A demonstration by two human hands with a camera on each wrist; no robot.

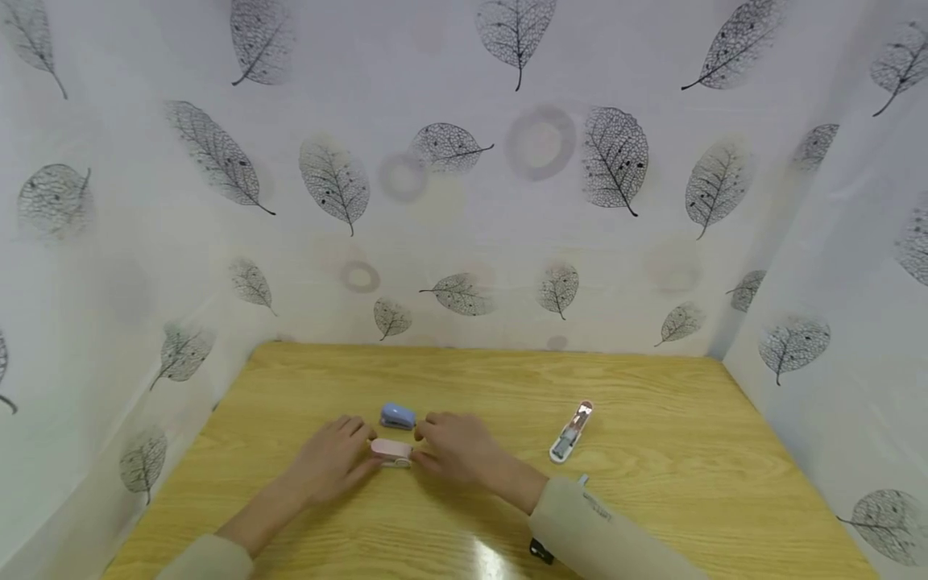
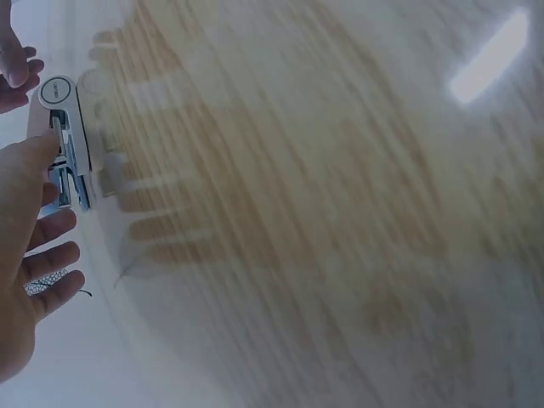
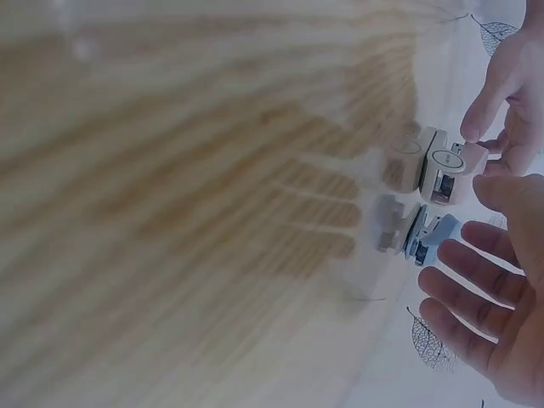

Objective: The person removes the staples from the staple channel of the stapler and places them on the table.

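Observation:
A small pale pink stapler [image 1: 391, 453] with a white base stands on the wooden table between both hands. My left hand [image 1: 335, 457] pinches its left end, thumb on the near side. At its other end, my right hand [image 1: 458, 447] has its thumb by the round-badged end, the other fingers loosely extended in the right wrist view. Just behind the pink one is a small blue stapler [image 1: 397, 416], close to the fingertips of both hands. In the left wrist view my left thumb covers part of the pink stapler's side [image 2: 75, 127].
A long pink-and-white stapler [image 1: 571, 432] lies slantwise on the table [image 1: 652, 451] to the right. Under my right sleeve, a dark item [image 1: 540, 552] and a grey-blue tip [image 1: 583, 479] peek out, mostly hidden. Leaf-patterned sheeting [image 1: 464, 242] walls the table's back and sides.

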